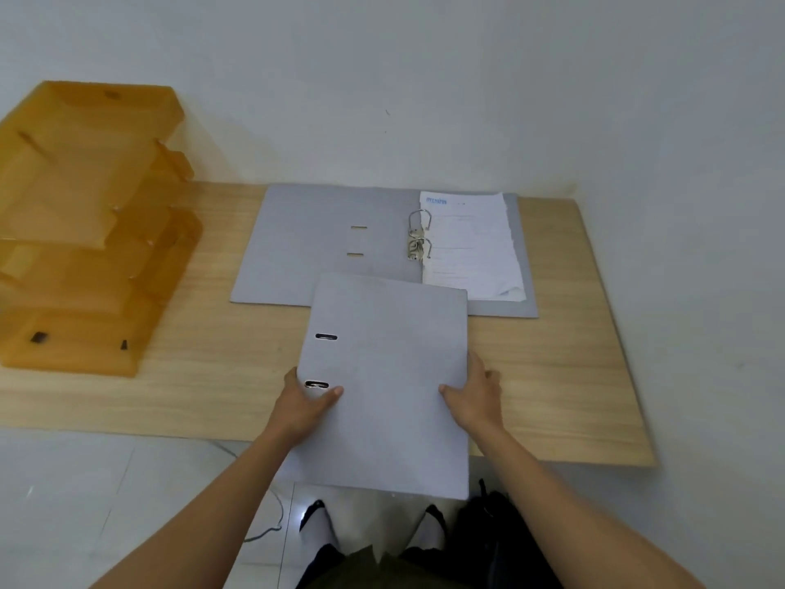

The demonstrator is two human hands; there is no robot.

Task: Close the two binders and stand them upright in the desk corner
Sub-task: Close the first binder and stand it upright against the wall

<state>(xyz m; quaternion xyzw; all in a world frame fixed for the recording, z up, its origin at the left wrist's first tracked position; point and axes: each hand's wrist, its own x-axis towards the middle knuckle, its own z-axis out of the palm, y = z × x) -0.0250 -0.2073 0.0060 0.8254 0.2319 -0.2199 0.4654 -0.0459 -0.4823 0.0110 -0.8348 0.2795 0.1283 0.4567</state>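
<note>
Head view. A closed grey binder (386, 376) is held flat between both hands, partly above the front edge of the wooden desk (565, 376) and partly overhanging it toward the person. The left hand (303, 403) is clamped on the binder's left edge, thumb pressed on the cover just below the lower of two slots. The right hand (473, 395) is clamped on the right edge, thumb on the cover, fingers curled underneath. Behind the closed binder, a second grey binder (306, 240) lies open and flat on the desk, its near edge overlapped by the closed one. Its ring mechanism (419, 235) stands upright, and a stack of white paper (471, 244) is filed on its right half. An orange tiered tray (85, 231) stands well left of the closed binder.
</note>
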